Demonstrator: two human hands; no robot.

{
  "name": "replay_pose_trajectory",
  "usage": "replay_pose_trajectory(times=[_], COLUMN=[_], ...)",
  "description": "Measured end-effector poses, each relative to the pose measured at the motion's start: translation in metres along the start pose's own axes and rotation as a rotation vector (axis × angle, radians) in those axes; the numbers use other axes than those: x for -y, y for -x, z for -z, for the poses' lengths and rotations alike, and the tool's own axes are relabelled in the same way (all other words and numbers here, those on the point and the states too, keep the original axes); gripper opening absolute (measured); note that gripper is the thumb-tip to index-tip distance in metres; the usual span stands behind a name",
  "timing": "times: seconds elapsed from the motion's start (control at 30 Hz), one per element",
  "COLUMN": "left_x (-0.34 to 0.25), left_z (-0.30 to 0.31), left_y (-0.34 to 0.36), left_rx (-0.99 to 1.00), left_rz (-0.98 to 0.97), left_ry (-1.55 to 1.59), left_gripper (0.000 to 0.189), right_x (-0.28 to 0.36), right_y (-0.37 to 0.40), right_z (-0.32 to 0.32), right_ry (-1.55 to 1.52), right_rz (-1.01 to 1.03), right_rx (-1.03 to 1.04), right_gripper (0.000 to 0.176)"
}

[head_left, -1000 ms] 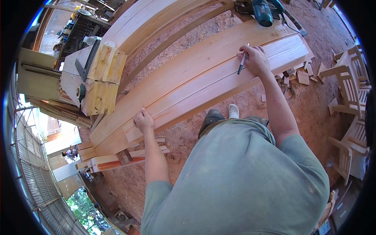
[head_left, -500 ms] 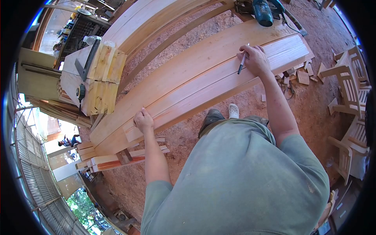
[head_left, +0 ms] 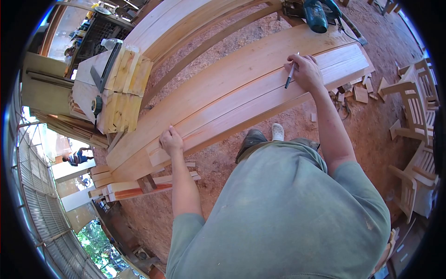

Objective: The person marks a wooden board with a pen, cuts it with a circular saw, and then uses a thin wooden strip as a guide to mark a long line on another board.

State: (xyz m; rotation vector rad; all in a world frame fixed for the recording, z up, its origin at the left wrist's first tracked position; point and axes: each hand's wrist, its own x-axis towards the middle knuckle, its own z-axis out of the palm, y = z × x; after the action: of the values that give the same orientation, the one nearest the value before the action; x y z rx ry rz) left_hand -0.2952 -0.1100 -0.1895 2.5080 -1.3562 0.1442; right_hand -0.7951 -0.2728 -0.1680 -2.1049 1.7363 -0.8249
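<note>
Two long pale wooden boards [head_left: 223,118] lie side by side on a wider plank [head_left: 195,88]. Near their left end, my left hand [head_left: 172,141] has its fingers curled at the upper board's edge; the fingertips are partly hidden. My right hand [head_left: 306,72] rests near the boards' right end and grips a pen [head_left: 290,76] with a dark tip, which points down toward the wood.
A teal power tool [head_left: 316,18] stands at the plank's far right end. On stacked wood blocks [head_left: 127,88] at left lie a square [head_left: 106,69] and a tape measure [head_left: 96,106]. Wooden chairs [head_left: 413,100] stand at right. A person [head_left: 76,157] is in the far left background.
Both hands keep almost the same positions on the boards, with the pen still held. The view has shifted slightly, and the person in the background appears in a different posture.
</note>
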Motion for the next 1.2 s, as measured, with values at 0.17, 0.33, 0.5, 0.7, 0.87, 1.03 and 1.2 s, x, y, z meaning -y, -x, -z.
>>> replay_pose_trajectory(times=[0.17, 0.33, 0.5, 0.7, 0.87, 1.03, 1.2], left_x=[0.000, 0.003, 0.010, 0.006, 0.016, 0.119, 0.147], left_z=[0.000, -0.001, -0.010, -0.006, -0.006, -0.040, 0.023], left_y=[0.000, -0.001, -0.003, -0.002, -0.004, -0.030, -0.025], left_rx=[0.008, 0.024, 0.015, 0.006, -0.073, -0.119, 0.121], left_rz=[0.019, 0.019, -0.004, -0.033, -0.025, 0.217, 0.593], left_ry=[0.002, 0.009, 0.046, 0.006, 0.067, 0.107, 0.093], left_gripper=[0.048, 0.048, 0.045, 0.041, 0.036, 0.036, 0.055], right_x=[0.000, 0.001, -0.001, 0.001, -0.001, -0.048, -0.133], right_y=[0.000, 0.000, 0.000, -0.002, -0.003, -0.009, -0.019], right_z=[-0.001, 0.001, 0.000, 0.000, -0.004, -0.005, 0.082], right_ry=[0.003, 0.009, 0.000, 0.034, 0.101, -0.652, -0.355], right_rz=[0.002, -0.008, 0.001, 0.025, 0.058, -0.082, -0.273], right_rx=[-0.002, 0.015, 0.006, 0.002, -0.012, -0.304, -0.835], right_gripper=[0.026, 0.026, 0.027, 0.028, 0.026, 0.022, 0.024])
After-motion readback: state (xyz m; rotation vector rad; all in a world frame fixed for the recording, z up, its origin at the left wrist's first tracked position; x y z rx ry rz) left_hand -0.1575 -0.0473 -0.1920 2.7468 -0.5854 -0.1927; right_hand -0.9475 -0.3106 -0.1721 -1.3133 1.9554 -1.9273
